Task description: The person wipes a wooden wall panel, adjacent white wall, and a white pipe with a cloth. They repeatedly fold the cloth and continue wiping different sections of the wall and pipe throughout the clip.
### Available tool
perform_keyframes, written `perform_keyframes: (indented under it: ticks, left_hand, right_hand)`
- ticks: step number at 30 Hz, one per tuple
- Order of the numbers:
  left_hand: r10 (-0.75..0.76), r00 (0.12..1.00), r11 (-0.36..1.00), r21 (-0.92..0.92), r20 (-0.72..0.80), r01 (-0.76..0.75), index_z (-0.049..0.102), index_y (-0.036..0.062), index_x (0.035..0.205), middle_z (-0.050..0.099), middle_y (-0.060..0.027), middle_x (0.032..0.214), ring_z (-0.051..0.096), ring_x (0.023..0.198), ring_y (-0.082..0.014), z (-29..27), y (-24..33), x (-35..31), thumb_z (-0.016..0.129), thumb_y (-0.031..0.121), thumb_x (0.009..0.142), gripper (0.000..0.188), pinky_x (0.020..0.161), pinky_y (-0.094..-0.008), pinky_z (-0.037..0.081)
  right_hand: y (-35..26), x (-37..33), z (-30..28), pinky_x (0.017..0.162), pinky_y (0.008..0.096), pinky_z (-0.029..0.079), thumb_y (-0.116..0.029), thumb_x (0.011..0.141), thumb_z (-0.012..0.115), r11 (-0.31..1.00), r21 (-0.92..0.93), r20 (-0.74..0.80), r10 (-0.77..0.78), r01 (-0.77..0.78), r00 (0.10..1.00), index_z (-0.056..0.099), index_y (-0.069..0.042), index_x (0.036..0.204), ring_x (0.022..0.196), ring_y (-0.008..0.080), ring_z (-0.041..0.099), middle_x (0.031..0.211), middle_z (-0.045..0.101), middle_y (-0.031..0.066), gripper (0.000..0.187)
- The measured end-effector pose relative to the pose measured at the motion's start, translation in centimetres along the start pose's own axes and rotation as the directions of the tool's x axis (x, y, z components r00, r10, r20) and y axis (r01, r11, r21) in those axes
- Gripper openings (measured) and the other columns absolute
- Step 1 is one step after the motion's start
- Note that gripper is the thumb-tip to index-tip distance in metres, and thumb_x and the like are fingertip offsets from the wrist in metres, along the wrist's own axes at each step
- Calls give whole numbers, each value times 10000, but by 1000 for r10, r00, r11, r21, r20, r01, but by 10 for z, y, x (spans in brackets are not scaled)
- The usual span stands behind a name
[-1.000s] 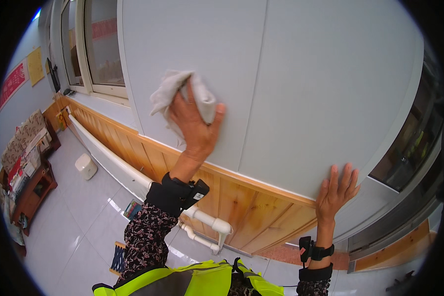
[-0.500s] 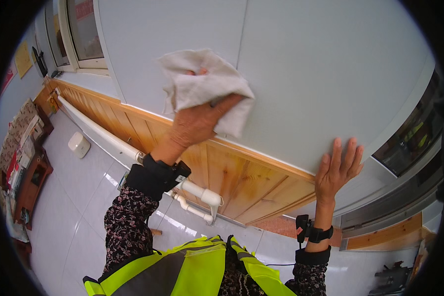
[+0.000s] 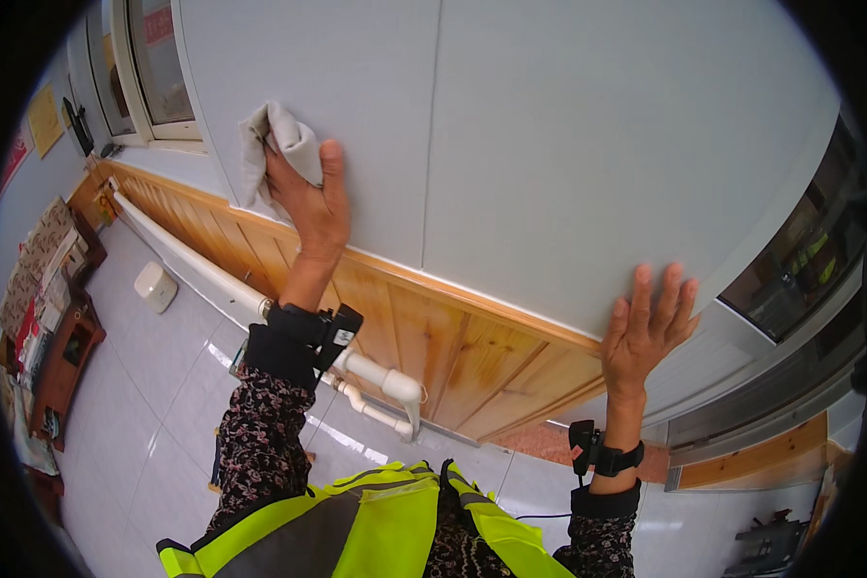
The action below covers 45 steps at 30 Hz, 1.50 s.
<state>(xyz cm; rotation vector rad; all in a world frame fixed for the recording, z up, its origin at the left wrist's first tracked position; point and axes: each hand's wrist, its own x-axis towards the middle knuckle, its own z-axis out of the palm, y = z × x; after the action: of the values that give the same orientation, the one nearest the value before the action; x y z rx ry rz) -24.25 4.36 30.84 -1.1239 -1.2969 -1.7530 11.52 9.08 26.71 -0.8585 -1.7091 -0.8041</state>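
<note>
My left hand presses a light grey cloth against the pale wall panel, close to the window side. The cloth is bunched over and around the fingers, which it partly hides; the thumb sticks out to the right, off the cloth. Farther right, my right hand rests on the same panel near its lower right edge, fingers stretched upward and holding nothing. A thin vertical seam in the panel runs between the two hands.
Wooden wainscot lines the wall below the panel, with a white pipe along it. A window is at upper left, a dark glass pane at right. A white bin and a wooden bench stand at left.
My left hand has slid left along the panel with the cloth, which is now more bunched up. My right hand stays on the panel, almost in the same place.
</note>
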Motion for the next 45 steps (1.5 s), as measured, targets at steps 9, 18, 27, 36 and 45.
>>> perform_keyframes:
  ticks: [9,18,27,36,45]
  left_hand:
    - [193,924,976,33,329,-215,263,122,1382,216,-269,1351,164,1265,-444,22,94,-54,602,455,733,804,1007,-549,117]
    - [487,578,787,-42,655,-615,468,403,1245,385,-72,1343,274,1287,-321,1,82,-73,580,225,710,575,1016,-521,198]
    - [151,803,930,193,576,-313,393,150,1295,350,-198,1314,295,1223,-385,-34,17,-58,678,255,687,681,1032,-476,183]
    - [-333,940,886,315,-78,340,338,-6,1301,336,-223,1296,291,1224,-390,-59,-43,-31,479,368,882,579,1011,-448,214]
    - [-474,880,876,89,-21,474,303,-35,1309,377,-252,1254,337,1198,-381,-43,-40,-67,486,367,881,615,1004,-405,245]
  right_hand:
    - [-2,0,0,1050,467,74,-291,886,480,999,-27,10,21,-21,1000,548,-232,1198,1315,237,231,1385,355,9,324]
    - [-10,1,-5,1057,473,83,-282,902,459,997,-67,18,36,-35,999,547,-210,1200,1314,250,229,1371,373,20,318]
    - [-38,-12,-8,1059,479,114,-270,925,414,992,7,111,126,-127,986,445,-128,1287,1324,307,183,1416,268,111,390]
    - [-32,-27,10,1057,487,139,-258,915,411,994,-96,21,46,-44,999,479,-110,1249,1303,349,210,1379,325,145,372]
    - [-33,-30,13,1048,497,173,-263,914,385,991,-135,-23,19,-22,1000,506,-85,1208,1280,356,250,1351,357,173,364]
